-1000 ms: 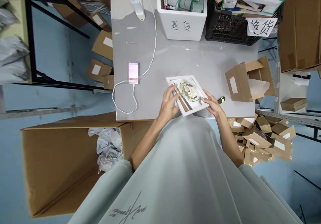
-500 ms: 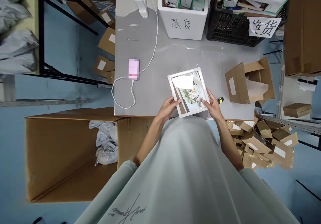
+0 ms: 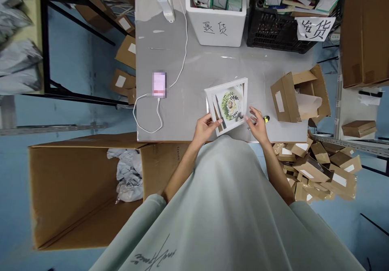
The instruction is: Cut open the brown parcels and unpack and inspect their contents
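A white picture frame (image 3: 226, 107) with a printed picture of a green leafy wreath is tilted up at the front of the table. My left hand (image 3: 205, 131) grips its lower left side, thumb over the front and fingers behind. At the frame's lower right side is my right hand (image 3: 257, 126), its fingers spread; the thumb is close to the edge, and I cannot tell whether it touches. Partly hidden behind the right hand lies a yellow and black tool (image 3: 266, 119).
An open cardboard box (image 3: 284, 99) with wrapping inside stands at right. Behind are a white bin (image 3: 215, 28) and a black crate (image 3: 273, 30), both full. A phone (image 3: 159, 84) with cables lies at left. A large open carton (image 3: 82, 198) stands lower left.
My right hand has let go of the frame's right side and opened its fingers. The frame has turned and tilted in my left hand, and glare has moved off its picture.
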A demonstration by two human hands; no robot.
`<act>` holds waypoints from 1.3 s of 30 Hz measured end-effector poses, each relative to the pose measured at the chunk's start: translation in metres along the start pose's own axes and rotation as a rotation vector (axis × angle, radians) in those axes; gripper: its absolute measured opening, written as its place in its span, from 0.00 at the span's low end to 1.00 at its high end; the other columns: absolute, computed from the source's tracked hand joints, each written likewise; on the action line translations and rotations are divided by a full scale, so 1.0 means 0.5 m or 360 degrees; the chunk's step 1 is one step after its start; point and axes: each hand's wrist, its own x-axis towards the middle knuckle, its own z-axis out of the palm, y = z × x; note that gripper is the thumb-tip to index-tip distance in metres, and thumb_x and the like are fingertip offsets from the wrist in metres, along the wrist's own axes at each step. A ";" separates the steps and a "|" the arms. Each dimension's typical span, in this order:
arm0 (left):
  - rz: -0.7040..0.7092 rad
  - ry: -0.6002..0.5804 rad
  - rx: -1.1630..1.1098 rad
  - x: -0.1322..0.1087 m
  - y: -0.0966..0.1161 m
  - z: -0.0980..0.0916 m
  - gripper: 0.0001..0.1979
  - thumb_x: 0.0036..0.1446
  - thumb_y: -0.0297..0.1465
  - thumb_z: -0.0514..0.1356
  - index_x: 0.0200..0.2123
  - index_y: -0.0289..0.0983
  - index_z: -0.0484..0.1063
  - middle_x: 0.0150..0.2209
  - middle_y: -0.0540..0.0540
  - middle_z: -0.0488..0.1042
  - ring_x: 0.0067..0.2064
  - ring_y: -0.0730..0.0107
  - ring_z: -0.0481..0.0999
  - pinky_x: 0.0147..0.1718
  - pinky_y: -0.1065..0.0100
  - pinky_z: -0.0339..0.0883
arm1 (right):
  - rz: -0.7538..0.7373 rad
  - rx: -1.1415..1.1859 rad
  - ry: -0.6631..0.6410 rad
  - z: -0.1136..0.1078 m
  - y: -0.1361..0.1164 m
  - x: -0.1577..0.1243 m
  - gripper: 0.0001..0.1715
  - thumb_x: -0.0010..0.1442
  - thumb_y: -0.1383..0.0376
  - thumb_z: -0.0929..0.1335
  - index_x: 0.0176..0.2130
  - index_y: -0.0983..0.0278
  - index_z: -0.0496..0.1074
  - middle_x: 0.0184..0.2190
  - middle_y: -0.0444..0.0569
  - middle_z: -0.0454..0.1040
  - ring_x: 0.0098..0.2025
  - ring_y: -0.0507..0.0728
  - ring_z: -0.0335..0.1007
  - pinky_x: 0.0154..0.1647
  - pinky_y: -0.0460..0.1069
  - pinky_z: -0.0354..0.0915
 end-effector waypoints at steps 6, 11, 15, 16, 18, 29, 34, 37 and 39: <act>0.0302 0.0053 0.0338 -0.037 0.039 0.062 0.17 0.66 0.42 0.72 0.56 0.45 0.87 0.57 0.42 0.83 0.61 0.49 0.83 0.64 0.53 0.78 | 0.0016 0.0346 -0.0238 0.114 -0.049 -0.045 0.54 0.58 0.35 0.81 0.72 0.53 0.71 0.73 0.57 0.73 0.73 0.70 0.74 0.72 0.64 0.75; 0.0229 -0.0392 0.0108 -0.050 0.023 0.080 0.39 0.61 0.40 0.75 0.74 0.48 0.74 0.72 0.39 0.75 0.69 0.44 0.80 0.70 0.44 0.76 | 0.0138 0.0353 0.0222 0.157 -0.045 -0.029 0.40 0.65 0.34 0.75 0.61 0.57 0.76 0.59 0.56 0.85 0.64 0.67 0.80 0.73 0.64 0.74; 0.0184 -0.0046 0.0121 -0.022 0.003 0.014 0.33 0.66 0.45 0.73 0.71 0.47 0.76 0.74 0.38 0.73 0.76 0.44 0.72 0.77 0.43 0.67 | 0.0295 0.0533 0.0048 0.123 -0.039 -0.008 0.41 0.60 0.36 0.78 0.61 0.57 0.75 0.60 0.54 0.86 0.67 0.68 0.81 0.71 0.65 0.76; 0.0184 0.0104 0.0162 -0.011 -0.002 -0.009 0.33 0.65 0.46 0.74 0.70 0.46 0.76 0.75 0.38 0.71 0.78 0.43 0.70 0.77 0.44 0.65 | 0.0309 0.0567 -0.0009 0.112 -0.041 -0.007 0.42 0.59 0.37 0.79 0.61 0.57 0.76 0.60 0.54 0.86 0.67 0.68 0.81 0.71 0.65 0.76; 0.0110 0.0247 0.0152 0.010 -0.011 -0.054 0.38 0.62 0.49 0.76 0.71 0.45 0.75 0.76 0.37 0.71 0.78 0.41 0.69 0.76 0.44 0.67 | 0.0318 0.0601 -0.0103 0.091 -0.049 -0.006 0.42 0.57 0.38 0.81 0.60 0.57 0.77 0.59 0.54 0.87 0.66 0.69 0.82 0.71 0.65 0.77; -0.0138 -0.0140 -0.0198 0.040 -0.042 -0.121 0.35 0.49 0.47 0.82 0.56 0.37 0.83 0.54 0.36 0.88 0.55 0.53 0.87 0.61 0.51 0.82 | 0.0198 0.0424 -0.0298 0.043 -0.040 0.008 0.43 0.55 0.38 0.84 0.60 0.56 0.80 0.60 0.52 0.87 0.64 0.65 0.82 0.72 0.61 0.74; 0.0103 0.0010 0.0153 0.051 -0.031 -0.125 0.22 0.55 0.44 0.79 0.49 0.40 0.83 0.48 0.42 0.89 0.53 0.55 0.87 0.62 0.51 0.80 | -0.0005 -0.0106 -0.0086 0.042 -0.011 0.015 0.32 0.54 0.42 0.84 0.48 0.59 0.82 0.48 0.53 0.89 0.54 0.68 0.85 0.64 0.64 0.78; 0.0516 0.0118 0.0488 0.054 -0.014 -0.125 0.11 0.64 0.42 0.74 0.41 0.41 0.81 0.50 0.42 0.88 0.62 0.50 0.84 0.67 0.46 0.75 | -0.0410 -0.0465 0.0019 0.035 -0.008 0.014 0.15 0.71 0.50 0.75 0.44 0.57 0.84 0.52 0.54 0.87 0.62 0.69 0.82 0.70 0.66 0.74; 0.0829 0.0171 0.0666 0.053 -0.009 -0.123 0.09 0.70 0.40 0.70 0.38 0.43 0.79 0.55 0.41 0.88 0.67 0.49 0.81 0.69 0.44 0.73 | -0.0668 -0.0628 0.0057 0.030 -0.007 0.015 0.14 0.77 0.56 0.68 0.44 0.55 0.84 0.60 0.51 0.85 0.70 0.67 0.77 0.74 0.66 0.71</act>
